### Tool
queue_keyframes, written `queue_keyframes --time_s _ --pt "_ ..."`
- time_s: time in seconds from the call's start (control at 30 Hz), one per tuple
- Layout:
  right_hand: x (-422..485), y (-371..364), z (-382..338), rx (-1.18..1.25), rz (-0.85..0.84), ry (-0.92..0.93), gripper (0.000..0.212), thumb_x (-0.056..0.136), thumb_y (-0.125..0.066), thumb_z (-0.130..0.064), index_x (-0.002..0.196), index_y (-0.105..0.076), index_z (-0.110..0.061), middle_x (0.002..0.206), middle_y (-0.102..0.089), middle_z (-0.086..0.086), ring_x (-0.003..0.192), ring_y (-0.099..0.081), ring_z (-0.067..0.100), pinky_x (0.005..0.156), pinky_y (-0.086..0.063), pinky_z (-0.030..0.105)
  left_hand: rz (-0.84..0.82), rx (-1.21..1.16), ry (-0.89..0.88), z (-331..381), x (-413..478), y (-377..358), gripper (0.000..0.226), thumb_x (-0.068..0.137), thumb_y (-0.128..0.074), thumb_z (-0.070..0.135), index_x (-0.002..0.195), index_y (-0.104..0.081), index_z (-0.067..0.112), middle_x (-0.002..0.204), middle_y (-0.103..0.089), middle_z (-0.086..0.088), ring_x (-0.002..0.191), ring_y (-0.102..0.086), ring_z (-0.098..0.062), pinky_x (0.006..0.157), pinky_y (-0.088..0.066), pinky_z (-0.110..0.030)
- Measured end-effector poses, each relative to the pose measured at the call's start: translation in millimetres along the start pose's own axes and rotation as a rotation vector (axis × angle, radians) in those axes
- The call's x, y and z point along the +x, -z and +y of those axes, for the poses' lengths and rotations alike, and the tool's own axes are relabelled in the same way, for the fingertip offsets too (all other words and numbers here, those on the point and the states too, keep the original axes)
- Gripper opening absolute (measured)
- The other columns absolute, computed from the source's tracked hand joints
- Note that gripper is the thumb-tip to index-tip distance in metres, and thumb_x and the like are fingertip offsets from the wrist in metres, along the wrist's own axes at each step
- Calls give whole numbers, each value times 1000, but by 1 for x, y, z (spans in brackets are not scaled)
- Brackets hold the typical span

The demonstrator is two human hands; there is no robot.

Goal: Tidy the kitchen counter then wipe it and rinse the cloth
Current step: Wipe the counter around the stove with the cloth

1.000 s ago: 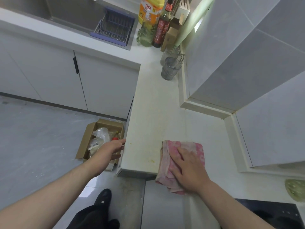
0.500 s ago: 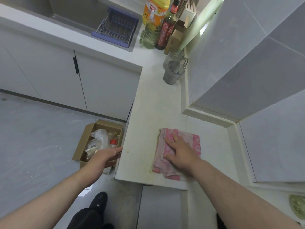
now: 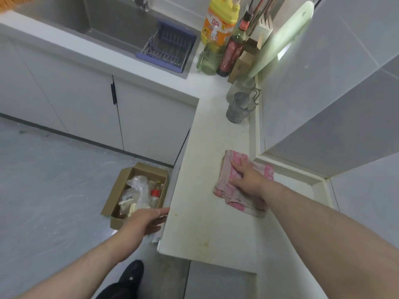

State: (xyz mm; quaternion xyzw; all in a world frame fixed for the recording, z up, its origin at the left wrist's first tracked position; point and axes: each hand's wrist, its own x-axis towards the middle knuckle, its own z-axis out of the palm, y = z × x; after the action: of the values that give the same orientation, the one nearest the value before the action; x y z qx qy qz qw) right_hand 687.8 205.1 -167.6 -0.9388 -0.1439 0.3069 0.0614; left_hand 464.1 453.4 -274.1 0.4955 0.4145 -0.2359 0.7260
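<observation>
Since one second earlier, right hand (image 3: 246, 178) and pink cloth (image 3: 241, 184) have shifted away from the near counter edge, farther along the white counter (image 3: 207, 229) toward the wall. Right-hand fingers lie flat and spread, pressing the cloth onto the surface; the cloth extends beyond the hand on all sides. Left hand (image 3: 146, 219) remains at the counter's left edge, fingers extended, gripping nothing, well apart from the cloth. Below it, a cardboard box (image 3: 116, 197) sits on the floor.
</observation>
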Motion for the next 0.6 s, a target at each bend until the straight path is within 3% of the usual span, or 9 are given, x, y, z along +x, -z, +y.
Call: queue_keyframes --time_s 0.1,0.23,0.33,0.5,0.6 --pt "-5 -7 -1 -10 12 2 79 93 -58 -39 156 -11 -28 165 6 6 152 3 23 123 -4 36 -86 15 -89 -1 -16 0 20 95 -58 24 100 -77 20 101 -75 8 95 -71 -8 83 -51 -31" --pt "-34 -31 -5 21 24 33 81 90 -60 -43 155 -12 -33 165 5 1 152 4 23 123 -4 45 -79 22 -42 5 -12 1 15 90 -67 32 96 -75 21 99 -76 9 84 -72 -2 74 -49 -26" --pt "-68 -56 -5 51 10 71 87 85 -64 -48 154 -11 -40 164 9 -4 151 9 21 122 0 50 -192 12 -46 -5 8 17 28 100 -44 28 111 -69 20 112 -72 10 88 -69 3 80 -43 -24" --pt "-119 -91 -13 71 1 123 90 84 -65 -48 154 -10 -43 163 13 -9 150 14 16 112 8 30 -212 81 -223 3 -45 3 39 102 -34 27 117 -69 18 115 -72 8 110 -65 -10 101 -42 -34" --pt "-147 -108 -21 57 -6 131 89 84 -61 -49 153 -5 -44 161 14 -13 149 17 12 118 9 36 -236 88 -298 4 -57 1 42 104 -30 30 121 -67 20 117 -70 9 113 -63 -9 100 -43 -32"
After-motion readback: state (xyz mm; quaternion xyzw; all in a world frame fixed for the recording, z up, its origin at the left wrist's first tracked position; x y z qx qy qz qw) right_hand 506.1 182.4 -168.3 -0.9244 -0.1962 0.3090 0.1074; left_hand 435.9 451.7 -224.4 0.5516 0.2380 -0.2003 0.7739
